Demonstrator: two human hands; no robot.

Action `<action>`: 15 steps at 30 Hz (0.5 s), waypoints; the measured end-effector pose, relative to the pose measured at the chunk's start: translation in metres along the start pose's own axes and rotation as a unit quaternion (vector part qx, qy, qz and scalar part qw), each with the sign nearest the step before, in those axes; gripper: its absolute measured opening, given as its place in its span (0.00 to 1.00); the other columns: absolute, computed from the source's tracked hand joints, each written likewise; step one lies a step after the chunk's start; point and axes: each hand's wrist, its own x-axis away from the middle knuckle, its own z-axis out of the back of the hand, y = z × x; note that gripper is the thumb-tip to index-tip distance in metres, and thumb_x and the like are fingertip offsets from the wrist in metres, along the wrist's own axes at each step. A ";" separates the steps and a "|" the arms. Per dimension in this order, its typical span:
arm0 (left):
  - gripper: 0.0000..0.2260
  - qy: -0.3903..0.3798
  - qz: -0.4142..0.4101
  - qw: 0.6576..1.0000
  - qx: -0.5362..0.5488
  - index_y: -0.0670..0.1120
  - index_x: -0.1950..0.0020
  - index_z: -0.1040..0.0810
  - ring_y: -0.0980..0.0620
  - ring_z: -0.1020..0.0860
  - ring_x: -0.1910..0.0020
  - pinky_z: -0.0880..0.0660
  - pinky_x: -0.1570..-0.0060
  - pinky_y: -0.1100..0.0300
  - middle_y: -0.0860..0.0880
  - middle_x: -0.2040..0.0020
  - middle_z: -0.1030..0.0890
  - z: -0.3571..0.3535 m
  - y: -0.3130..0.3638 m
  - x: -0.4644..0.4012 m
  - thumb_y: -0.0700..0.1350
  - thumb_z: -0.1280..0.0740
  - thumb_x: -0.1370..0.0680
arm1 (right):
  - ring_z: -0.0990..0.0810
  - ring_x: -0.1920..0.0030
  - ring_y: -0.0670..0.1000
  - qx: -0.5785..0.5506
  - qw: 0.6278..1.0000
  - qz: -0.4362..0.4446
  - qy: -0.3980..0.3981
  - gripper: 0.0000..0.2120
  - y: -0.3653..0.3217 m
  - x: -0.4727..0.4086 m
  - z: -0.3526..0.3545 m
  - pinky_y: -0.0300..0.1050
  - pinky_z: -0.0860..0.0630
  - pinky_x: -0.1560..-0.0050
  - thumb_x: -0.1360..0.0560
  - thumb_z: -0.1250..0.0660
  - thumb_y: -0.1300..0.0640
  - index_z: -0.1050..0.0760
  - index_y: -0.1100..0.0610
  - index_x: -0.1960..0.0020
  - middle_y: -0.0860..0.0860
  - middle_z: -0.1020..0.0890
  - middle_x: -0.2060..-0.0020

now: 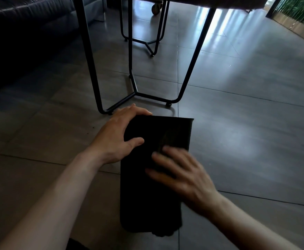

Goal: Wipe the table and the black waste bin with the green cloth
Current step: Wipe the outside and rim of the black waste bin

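The black waste bin (pixel 147 204) lies on its side on the tiled floor, its open rim pointing away from me toward the table legs. My left hand (pixel 118 136) grips the bin's upper left edge, thumb on top and fingers curled over the side. My right hand (pixel 182 175), blurred with motion, lies flat with spread fingers on the bin's upward face. A dark fold of the green cloth (pixel 163 143) shows just beyond its fingertips; the rest is hidden under the hand. The table (pixel 201 2) shows only its underside and black metal legs.
The table's bent black leg frame (pixel 135 92) stands on the floor right behind the bin. A second metal frame (pixel 147 42) stands farther back. A dark sofa (pixel 21 24) fills the upper left. Grey floor tiles (pixel 255 123) stretch to the right.
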 end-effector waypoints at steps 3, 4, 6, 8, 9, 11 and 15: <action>0.28 -0.002 -0.012 1.000 0.012 0.61 0.33 0.29 0.58 0.39 0.23 0.37 0.26 0.50 0.62 0.34 0.26 0.000 0.000 -0.001 0.42 0.27 0.29 | 0.29 0.30 0.64 -0.013 0.985 -0.158 0.072 0.19 0.019 -0.035 0.010 0.60 0.26 0.35 0.19 0.29 0.51 0.22 0.49 0.29 0.56 0.27 0.30; 0.28 -0.001 -0.015 1.000 0.015 0.61 0.33 0.28 0.59 0.39 0.23 0.37 0.26 0.52 0.62 0.34 0.26 0.000 0.000 -0.001 0.42 0.28 0.29 | 0.30 0.30 0.64 -0.019 0.978 -0.188 0.084 0.19 0.020 -0.042 0.010 0.60 0.25 0.36 0.20 0.28 0.51 0.21 0.49 0.30 0.56 0.30 0.30; 0.27 0.006 -0.014 1.000 0.015 0.62 0.33 0.28 0.61 0.39 0.23 0.39 0.27 0.56 0.63 0.34 0.26 -0.001 -0.001 -0.002 0.43 0.30 0.29 | 0.33 0.30 0.63 -0.028 0.970 -0.222 0.094 0.20 0.016 -0.047 0.010 0.61 0.24 0.39 0.21 0.27 0.50 0.21 0.50 0.30 0.57 0.32 0.31; 0.27 0.009 -0.013 1.000 0.013 0.62 0.33 0.28 0.60 0.39 0.23 0.39 0.27 0.56 0.63 0.35 0.25 -0.002 0.000 -0.002 0.43 0.30 0.30 | 0.34 0.31 0.64 -0.023 0.966 -0.240 0.097 0.21 0.008 -0.044 0.008 0.62 0.24 0.39 0.21 0.29 0.50 0.22 0.52 0.29 0.57 0.34 0.32; 0.27 0.010 -0.011 1.000 0.009 0.61 0.33 0.28 0.59 0.39 0.23 0.38 0.26 0.54 0.62 0.35 0.25 -0.002 -0.001 -0.002 0.42 0.29 0.29 | 0.34 0.31 0.64 -0.014 0.966 -0.243 0.089 0.22 0.001 -0.041 0.006 0.62 0.24 0.38 0.21 0.30 0.49 0.23 0.53 0.28 0.58 0.34 0.31; 0.28 0.011 -0.005 1.000 -0.002 0.62 0.33 0.29 0.59 0.39 0.23 0.38 0.26 0.51 0.64 0.35 0.27 -0.001 -0.001 -0.002 0.40 0.26 0.28 | 0.34 0.30 0.65 0.006 0.974 -0.224 0.038 0.29 -0.016 -0.028 0.004 0.63 0.25 0.36 0.22 0.31 0.44 0.27 0.55 0.25 0.59 0.35 0.30; 0.29 0.009 0.005 1.000 -0.009 0.65 0.34 0.30 0.62 0.42 0.23 0.42 0.29 0.60 0.73 0.36 0.32 -0.001 0.000 -0.003 0.42 0.25 0.28 | 0.42 0.21 0.68 0.020 0.980 -0.133 -0.146 0.62 -0.037 0.001 0.006 0.66 0.41 0.23 0.37 0.33 0.21 0.44 0.59 0.17 0.61 0.40 0.20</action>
